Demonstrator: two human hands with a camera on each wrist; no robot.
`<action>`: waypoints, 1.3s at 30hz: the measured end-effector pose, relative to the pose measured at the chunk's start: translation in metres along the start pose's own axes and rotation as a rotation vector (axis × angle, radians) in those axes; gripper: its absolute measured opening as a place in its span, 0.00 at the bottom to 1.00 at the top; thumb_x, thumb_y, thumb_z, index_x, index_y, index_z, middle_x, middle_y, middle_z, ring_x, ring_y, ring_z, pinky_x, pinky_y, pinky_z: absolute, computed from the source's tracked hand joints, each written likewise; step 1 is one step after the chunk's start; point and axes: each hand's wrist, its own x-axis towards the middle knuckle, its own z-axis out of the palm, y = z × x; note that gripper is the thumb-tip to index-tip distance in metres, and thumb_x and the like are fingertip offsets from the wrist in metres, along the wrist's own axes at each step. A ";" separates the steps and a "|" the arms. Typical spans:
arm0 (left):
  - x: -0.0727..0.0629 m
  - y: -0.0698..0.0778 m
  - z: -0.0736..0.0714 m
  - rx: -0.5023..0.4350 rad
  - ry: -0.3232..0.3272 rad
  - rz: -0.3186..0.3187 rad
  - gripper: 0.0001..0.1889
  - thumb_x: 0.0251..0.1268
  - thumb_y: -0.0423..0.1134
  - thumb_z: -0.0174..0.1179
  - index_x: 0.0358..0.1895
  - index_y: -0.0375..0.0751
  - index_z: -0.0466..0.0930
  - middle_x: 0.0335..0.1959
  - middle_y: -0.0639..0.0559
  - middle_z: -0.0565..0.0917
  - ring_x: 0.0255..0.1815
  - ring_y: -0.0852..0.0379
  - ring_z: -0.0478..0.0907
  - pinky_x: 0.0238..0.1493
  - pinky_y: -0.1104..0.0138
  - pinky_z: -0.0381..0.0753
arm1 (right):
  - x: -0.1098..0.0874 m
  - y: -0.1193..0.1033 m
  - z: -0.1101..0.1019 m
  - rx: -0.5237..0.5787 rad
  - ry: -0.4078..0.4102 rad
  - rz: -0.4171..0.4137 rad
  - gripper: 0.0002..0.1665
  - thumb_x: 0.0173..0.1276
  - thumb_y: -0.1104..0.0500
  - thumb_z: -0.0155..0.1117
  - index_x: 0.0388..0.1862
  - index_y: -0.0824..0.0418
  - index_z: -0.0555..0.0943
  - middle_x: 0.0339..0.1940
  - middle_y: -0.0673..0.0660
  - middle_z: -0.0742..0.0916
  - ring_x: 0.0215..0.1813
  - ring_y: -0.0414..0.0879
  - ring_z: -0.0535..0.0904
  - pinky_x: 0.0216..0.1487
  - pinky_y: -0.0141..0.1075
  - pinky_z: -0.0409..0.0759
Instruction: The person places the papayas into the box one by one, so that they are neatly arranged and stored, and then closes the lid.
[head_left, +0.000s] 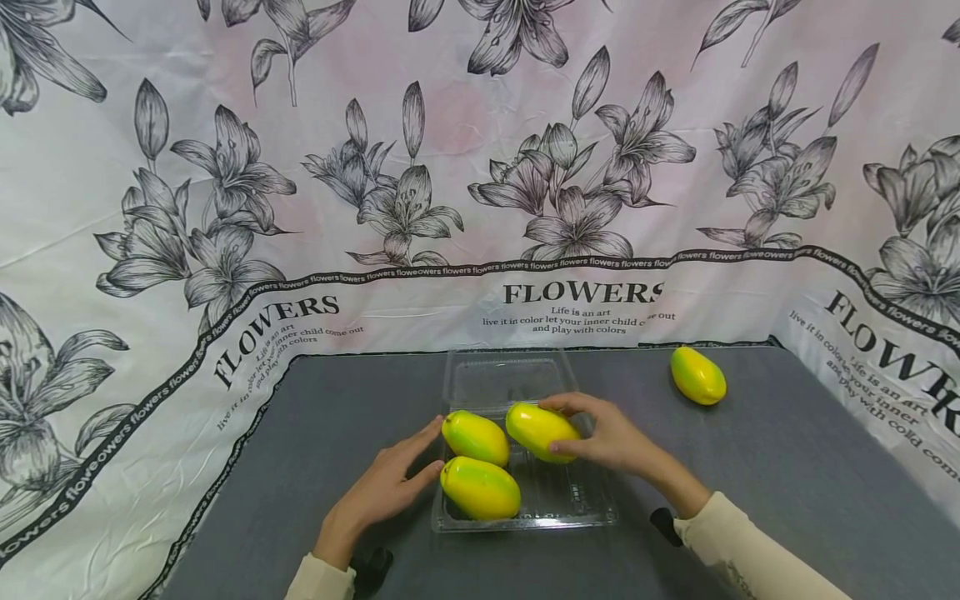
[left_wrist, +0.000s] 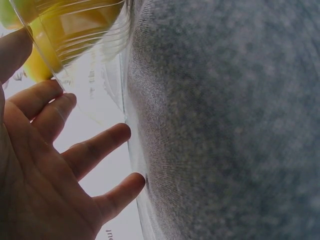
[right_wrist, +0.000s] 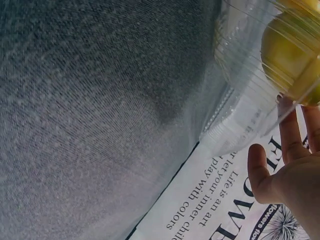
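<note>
A clear plastic clamshell box lies with its lid folded back. Two yellow-green mangoes, one nearer and one farther, sit in its left half. My right hand grips a third mango between thumb and fingers over the box's far right part; whether it touches the bottom I cannot tell. At the box's left side is my left hand, fingers spread and fairly straight, thumb and fingertips at the rim beside the two mangoes. The left wrist view shows those fingers against the clear wall.
Another mango lies on the grey tabletop at the back right. A white cloth printed with flowers and lettering stands behind the table and along both sides.
</note>
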 end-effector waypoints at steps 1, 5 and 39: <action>0.000 0.000 0.000 -0.001 0.001 -0.001 0.37 0.77 0.62 0.51 0.83 0.57 0.52 0.82 0.62 0.55 0.82 0.48 0.58 0.76 0.33 0.55 | 0.000 0.000 0.001 0.004 -0.002 0.000 0.35 0.58 0.53 0.80 0.65 0.51 0.80 0.64 0.52 0.85 0.59 0.51 0.80 0.63 0.59 0.77; 0.000 0.000 0.000 0.000 0.003 -0.003 0.37 0.77 0.61 0.51 0.83 0.57 0.52 0.82 0.62 0.55 0.82 0.47 0.58 0.76 0.32 0.53 | 0.000 0.001 0.004 -0.003 -0.004 0.001 0.35 0.59 0.53 0.80 0.65 0.53 0.81 0.63 0.53 0.85 0.57 0.50 0.81 0.61 0.58 0.78; 0.000 0.002 -0.001 -0.008 0.000 -0.030 0.38 0.76 0.63 0.51 0.83 0.61 0.51 0.82 0.64 0.55 0.83 0.47 0.58 0.75 0.29 0.50 | -0.001 0.004 0.013 -0.073 0.032 0.022 0.33 0.56 0.56 0.82 0.62 0.51 0.82 0.61 0.52 0.85 0.54 0.48 0.81 0.62 0.65 0.64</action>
